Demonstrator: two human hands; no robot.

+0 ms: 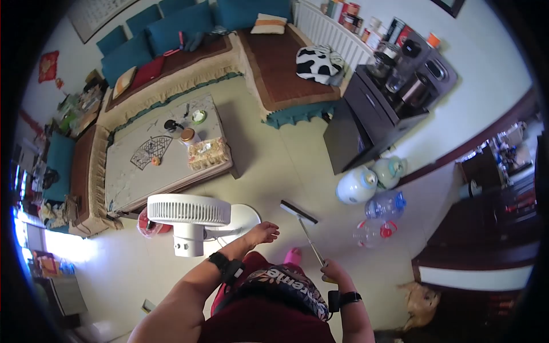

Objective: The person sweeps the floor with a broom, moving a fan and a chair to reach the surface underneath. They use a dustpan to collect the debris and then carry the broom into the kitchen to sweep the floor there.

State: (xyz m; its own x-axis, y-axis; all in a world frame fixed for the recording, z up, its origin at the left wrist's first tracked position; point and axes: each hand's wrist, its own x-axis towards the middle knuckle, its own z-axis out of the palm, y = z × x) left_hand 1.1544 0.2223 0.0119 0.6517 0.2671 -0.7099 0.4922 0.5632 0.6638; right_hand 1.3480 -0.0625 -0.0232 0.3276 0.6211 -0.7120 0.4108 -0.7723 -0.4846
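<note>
My right hand is closed around the upper part of a long-handled floor squeegee. Its thin metal pole slants up and away from me, and the wide head, dark with a pale strip, rests on the tiles. My left hand hovers in front of my body with nothing in it, its fingers loosely apart. Just beyond it, to the left, stands a white fan on a round base. A pink slipper shows at my foot.
Large water bottles and clear jugs stand on the right, below a dark cabinet holding kettles. A coffee table with a tissue box is at left. Sofas line the back. A dog lies at lower right.
</note>
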